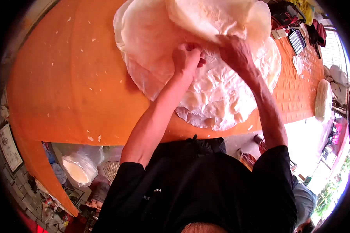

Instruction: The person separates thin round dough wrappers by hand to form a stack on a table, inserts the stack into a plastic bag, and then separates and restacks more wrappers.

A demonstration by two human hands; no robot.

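Observation:
A pile of large, thin, pale round sheets [217, 103], wrinkled and slightly see-through, lies on the orange table in front of me. Its exact material I cannot tell. My right hand [236, 52] is closed on the edge of the folded top sheet [206, 17], which is lifted and curls away from me. Just left of it, my left hand [187, 59] is over the pile with its fingers curled in; whatever is between them is hidden.
The orange table [70, 77] carries small pale flakes. At the back right are a calculator [297, 41] and a black device [286, 15]. A wrapped bundle [323, 100] is at the right end. Below the table hangs a plastic bag [80, 167]. Another person [304, 202] is at lower right.

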